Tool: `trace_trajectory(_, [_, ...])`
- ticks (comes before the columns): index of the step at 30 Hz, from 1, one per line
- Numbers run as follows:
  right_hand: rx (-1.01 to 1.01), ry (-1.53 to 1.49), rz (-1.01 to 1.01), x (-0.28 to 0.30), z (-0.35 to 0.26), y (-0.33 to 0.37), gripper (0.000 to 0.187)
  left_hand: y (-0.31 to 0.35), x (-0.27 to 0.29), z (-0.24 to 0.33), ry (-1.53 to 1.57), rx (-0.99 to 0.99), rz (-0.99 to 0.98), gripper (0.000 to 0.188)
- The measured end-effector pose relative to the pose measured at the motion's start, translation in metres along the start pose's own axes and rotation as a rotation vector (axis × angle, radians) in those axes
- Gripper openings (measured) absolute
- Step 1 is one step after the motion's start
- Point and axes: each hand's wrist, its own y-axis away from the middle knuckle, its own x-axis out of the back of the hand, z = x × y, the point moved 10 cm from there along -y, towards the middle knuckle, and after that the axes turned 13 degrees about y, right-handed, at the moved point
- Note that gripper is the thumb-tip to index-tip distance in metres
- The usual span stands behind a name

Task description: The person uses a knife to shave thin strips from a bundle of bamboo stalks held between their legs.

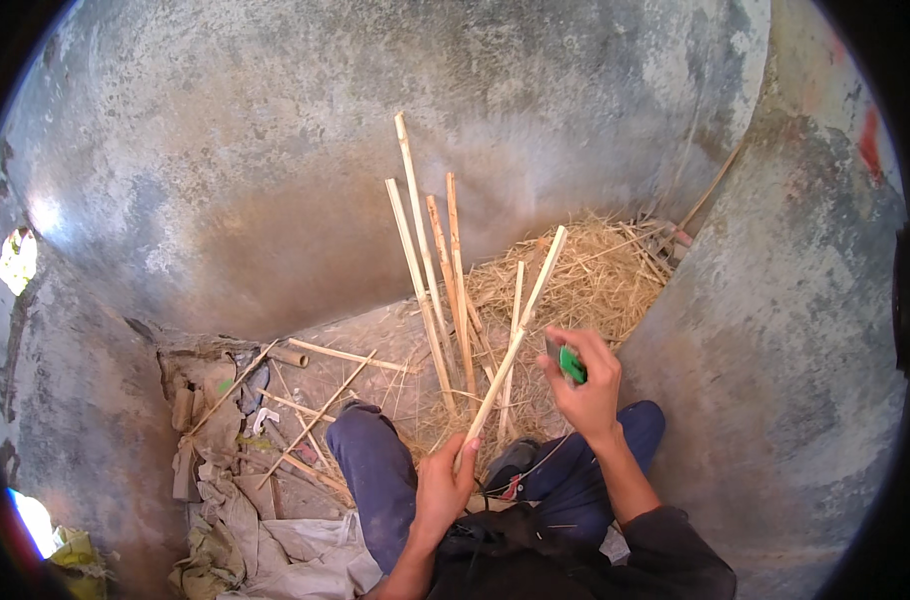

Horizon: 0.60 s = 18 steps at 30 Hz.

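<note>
My left hand (443, 490) is closed round the lower end of a pale bamboo stick (523, 325), which slants up and to the right, away from my body. To the right of that stick, my right hand (590, 390) grips a small green tool (573, 364). A greyish edge like a blade shows beside its green part, but the fingers hide much of it. The tool is apart from the stick. Beyond my hands, several more bamboo sticks (412, 255) lean upright against the grey wall, and a thinner stick (512, 340) stands close behind the held one.
A heap of straw-like shavings (585, 275) lies at the wall's foot on the right. Thin sticks (320, 420) are scattered at the left, near rubble and crumpled cloth (305, 555). My bent legs (373, 480) frame the work spot. Curved grey walls (305, 150) enclose the space.
</note>
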Motion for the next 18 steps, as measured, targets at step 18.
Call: trace_trajectory(18, [-0.592, -0.942, -0.49, -0.087, 0.082, 0.019, 0.016, 0.015, -0.033, -0.037, 0.666, 0.481, -0.362, 0.039])
